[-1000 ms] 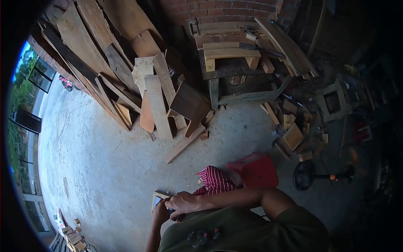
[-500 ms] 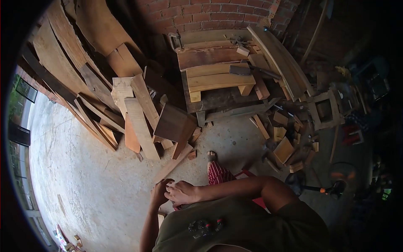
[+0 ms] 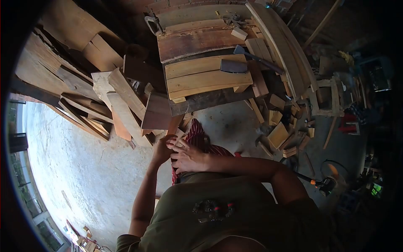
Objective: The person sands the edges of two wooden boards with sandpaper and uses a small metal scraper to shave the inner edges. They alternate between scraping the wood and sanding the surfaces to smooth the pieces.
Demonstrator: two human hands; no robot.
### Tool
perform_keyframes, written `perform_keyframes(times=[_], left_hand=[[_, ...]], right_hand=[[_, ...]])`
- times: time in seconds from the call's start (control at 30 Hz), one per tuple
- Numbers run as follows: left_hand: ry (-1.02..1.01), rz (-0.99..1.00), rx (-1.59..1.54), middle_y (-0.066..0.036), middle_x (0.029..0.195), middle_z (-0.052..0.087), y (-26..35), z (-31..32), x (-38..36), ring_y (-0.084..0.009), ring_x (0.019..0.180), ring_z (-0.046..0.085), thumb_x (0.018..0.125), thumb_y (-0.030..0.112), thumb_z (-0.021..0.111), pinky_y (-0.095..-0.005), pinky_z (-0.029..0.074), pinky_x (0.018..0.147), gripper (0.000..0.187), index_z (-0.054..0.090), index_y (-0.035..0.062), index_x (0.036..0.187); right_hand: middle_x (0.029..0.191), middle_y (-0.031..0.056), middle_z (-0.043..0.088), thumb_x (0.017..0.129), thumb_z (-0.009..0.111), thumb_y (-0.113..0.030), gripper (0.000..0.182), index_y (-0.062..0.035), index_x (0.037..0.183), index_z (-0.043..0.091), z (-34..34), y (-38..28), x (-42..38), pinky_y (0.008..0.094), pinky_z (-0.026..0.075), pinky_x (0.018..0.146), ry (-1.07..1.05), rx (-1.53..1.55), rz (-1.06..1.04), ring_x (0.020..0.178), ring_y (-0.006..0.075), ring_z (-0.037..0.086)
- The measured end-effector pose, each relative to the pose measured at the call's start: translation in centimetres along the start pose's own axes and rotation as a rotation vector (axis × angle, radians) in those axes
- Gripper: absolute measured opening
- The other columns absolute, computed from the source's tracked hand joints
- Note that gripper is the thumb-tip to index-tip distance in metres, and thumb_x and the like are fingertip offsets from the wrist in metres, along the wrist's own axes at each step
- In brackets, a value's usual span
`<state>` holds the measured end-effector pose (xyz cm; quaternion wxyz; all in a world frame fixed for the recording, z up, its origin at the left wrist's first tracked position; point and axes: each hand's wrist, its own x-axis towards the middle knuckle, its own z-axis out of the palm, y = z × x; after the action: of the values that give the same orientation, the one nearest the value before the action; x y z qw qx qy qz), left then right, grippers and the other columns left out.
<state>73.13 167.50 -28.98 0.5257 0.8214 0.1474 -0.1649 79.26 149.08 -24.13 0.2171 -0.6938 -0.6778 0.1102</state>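
Observation:
My left hand [image 3: 163, 150] is raised in front of my waist, its fingers meeting those of my right hand [image 3: 189, 156]. The right hand's fingers are bent and partly spread, over the left fingertips. Whatever may lie between the fingers is too small or hidden to make out. Beyond them stands a low bench of pale boards [image 3: 201, 77] with a dark block [image 3: 233, 66] on its top. A hatchet-like tool with a dark handle [image 3: 262, 61] lies to its right.
Long planks [image 3: 126, 94] lean in a pile at the left. Offcuts [image 3: 278, 135] litter the floor at the right, near a wooden frame [image 3: 323, 98]. Long boards [image 3: 279, 46] slant along the workbench's right side. A fan-like object [image 3: 329, 182] stands at the lower right.
The view has moved closer to the workbench. Both hands sit higher in the picture, and the right fingers are more spread. A striped trouser leg now reaches further forward.

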Motion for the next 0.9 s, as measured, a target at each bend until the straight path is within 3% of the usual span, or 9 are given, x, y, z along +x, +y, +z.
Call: perform_keyframes(times=[0.17, 0.27, 0.37, 0.53, 0.6, 0.7, 0.77, 0.83, 0.9], left_hand=[[0.053, 0.176, 0.1, -0.011, 0.109, 0.072, 3.9, -1.0, 3.8, -0.0244, 0.102, 0.069, 0.07, -0.001, 0.076, -0.0373, 0.056, 0.088, 0.049, 0.067, 0.0053, 0.118], [0.077, 0.155, 0.181, -0.009, 0.11, 0.071, 6.1, -1.6, 5.3, -0.0236, 0.098, 0.07, 0.068, 0.006, 0.079, -0.0347, 0.056, 0.085, 0.05, 0.068, 0.0085, 0.117], [0.138, 0.11, 0.399, -0.004, 0.112, 0.071, 7.9, -1.1, 5.6, -0.0217, 0.095, 0.07, 0.07, 0.01, 0.08, -0.0324, 0.056, 0.081, 0.047, 0.069, 0.0108, 0.116], [-0.084, 0.036, 0.079, -0.007, 0.113, 0.068, 9.0, -1.0, 7.2, -0.0181, 0.098, 0.068, 0.076, 0.009, 0.08, -0.0319, 0.056, 0.085, 0.047, 0.066, 0.0106, 0.121], [-0.33, 0.029, -0.138, -0.008, 0.124, 0.064, 9.8, -1.9, 7.2, -0.0171, 0.104, 0.066, 0.082, 0.016, 0.081, -0.0308, 0.054, 0.091, 0.047, 0.063, 0.0116, 0.126], [0.023, -0.009, -0.239, -0.007, 0.106, 0.069, 11.7, -2.2, 7.2, -0.014, 0.093, 0.065, 0.089, 0.019, 0.076, -0.029, 0.054, 0.086, 0.035, 0.066, 0.0037, 0.118], [0.452, -0.163, -0.483, -0.007, 0.098, 0.07, 11.6, -1.7, 8.4, -0.0145, 0.085, 0.065, 0.093, 0.024, 0.072, -0.0298, 0.053, 0.081, 0.034, 0.067, -0.0002, 0.116], [0.814, -0.163, -0.258, -0.012, 0.109, 0.069, 14.1, -0.7, 10.9, -0.019, 0.092, 0.065, 0.096, 0.033, 0.067, -0.0348, 0.052, 0.084, 0.041, 0.064, 0.0022, 0.124], [1.03, -0.111, 0.163, -0.016, 0.122, 0.064, 14.8, 0.3, 14.5, -0.0279, 0.107, 0.062, 0.096, 0.044, 0.063, -0.0423, 0.048, 0.094, 0.055, 0.056, 0.0053, 0.135]], right_hand=[[0.101, 0.0106, 0.071, 0.081, 0.068, -0.043, 0.032, -0.0121, 0.089, 0.076, -6.1, 2.4, 0.5, 0.044, 0.045, 0.1, -0.018, -0.001, 0.024, 0.125, 0.0303, 0.056], [0.079, 0.0116, 0.071, 0.081, 0.071, -0.036, 0.023, -0.0135, 0.088, 0.074, -4.7, 4.4, 1.2, 0.0491, 0.057, 0.065, -0.232, 0.033, 0.256, 0.074, 0.0341, 0.072], [0.08, 0.0128, 0.072, 0.082, 0.071, -0.032, 0.019, -0.0141, 0.087, 0.074, -3.0, 7.1, 1.5, 0.0476, 0.057, 0.069, -0.297, 0.11, 0.305, 0.079, 0.0327, 0.072], [0.089, 0.0109, 0.073, 0.081, 0.072, -0.029, 0.023, -0.0105, 0.095, 0.075, -8.8, 10.0, -1.4, 0.0438, 0.056, 0.074, -0.247, 0.25, 0.166, 0.084, 0.0302, 0.072], [0.092, 0.0078, 0.072, 0.085, 0.073, -0.025, 0.019, -0.0115, 0.098, 0.074, -11.8, 12.1, -3.9, 0.0415, 0.056, 0.075, 0.114, 0.546, 0.229, 0.084, 0.028, 0.071], [0.1, 0.0046, 0.064, 0.082, 0.077, -0.016, 0.024, -0.0069, 0.103, 0.071, -17.5, 17.1, -7.4, 0.0393, 0.05, 0.081, 0.45, 0.16, 0.293, 0.092, 0.0263, 0.06], [0.119, 0.0068, 0.057, 0.079, 0.08, -0.025, 0.047, -0.0123, 0.122, 0.066, -19.2, 21.0, -9.5, 0.0446, 0.043, 0.092, 0.533, -0.122, 0.41, 0.107, 0.0284, 0.054], [0.132, 0.0109, 0.051, 0.079, 0.08, -0.039, 0.069, -0.0126, 0.137, 0.056, -19.3, 24.6, -10.2, 0.0486, 0.039, 0.097, 0.499, -0.236, 0.457, 0.114, 0.0297, 0.05], [0.132, 0.0107, 0.052, 0.08, 0.079, -0.04, 0.067, -0.0102, 0.136, 0.056, -18.9, 27.3, -10.5, 0.0452, 0.043, 0.096, 0.422, -0.327, 0.375, 0.115, 0.0294, 0.052]])
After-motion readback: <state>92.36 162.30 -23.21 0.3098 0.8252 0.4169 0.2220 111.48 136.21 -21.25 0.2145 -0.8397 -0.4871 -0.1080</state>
